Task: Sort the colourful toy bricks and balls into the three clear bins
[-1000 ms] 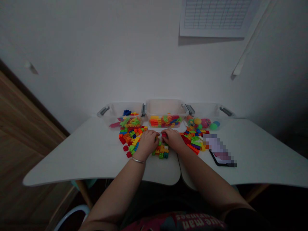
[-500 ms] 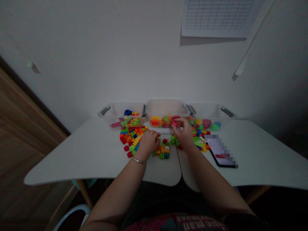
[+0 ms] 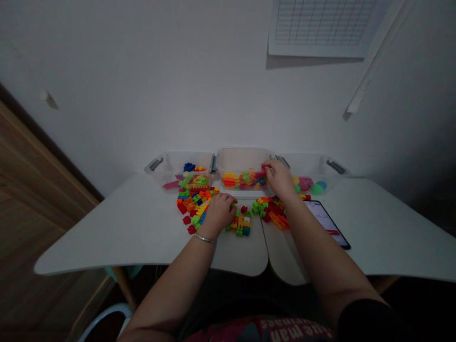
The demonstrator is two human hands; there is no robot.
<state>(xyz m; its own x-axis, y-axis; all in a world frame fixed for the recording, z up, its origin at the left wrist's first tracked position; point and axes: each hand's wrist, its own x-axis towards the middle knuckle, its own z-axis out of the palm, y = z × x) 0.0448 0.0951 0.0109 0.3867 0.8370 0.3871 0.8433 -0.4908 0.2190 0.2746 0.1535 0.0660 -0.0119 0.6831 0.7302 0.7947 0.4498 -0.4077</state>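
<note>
My right hand (image 3: 280, 178) is at the right front rim of the middle clear plastic bin (image 3: 245, 149), pinching a small red toy brick (image 3: 263, 167). Inside that bin, a layer of mixed bricks (image 3: 245, 178) shows through the wall. My left hand (image 3: 221, 211) is low over the table, its fingers curled; whatever is under them is mostly hidden. Just right of its fingertips lies a cluster of green, orange and yellow bricks (image 3: 240, 222). A loose red brick (image 3: 244, 209) sits behind that cluster. To the left of this hand spreads a pile of coloured bricks (image 3: 194, 204).
A left bin (image 3: 171, 159) contains bricks, and a right bin (image 3: 309, 161) contains coloured balls. Another brick pile (image 3: 274, 213) lies under my right forearm. A phone (image 3: 326, 221) rests on the white table (image 3: 384, 228). A gap runs between the table sections.
My right hand has moved up and away from me, carrying the red brick from in front of the middle bin to its rim. My left hand has stayed in place.
</note>
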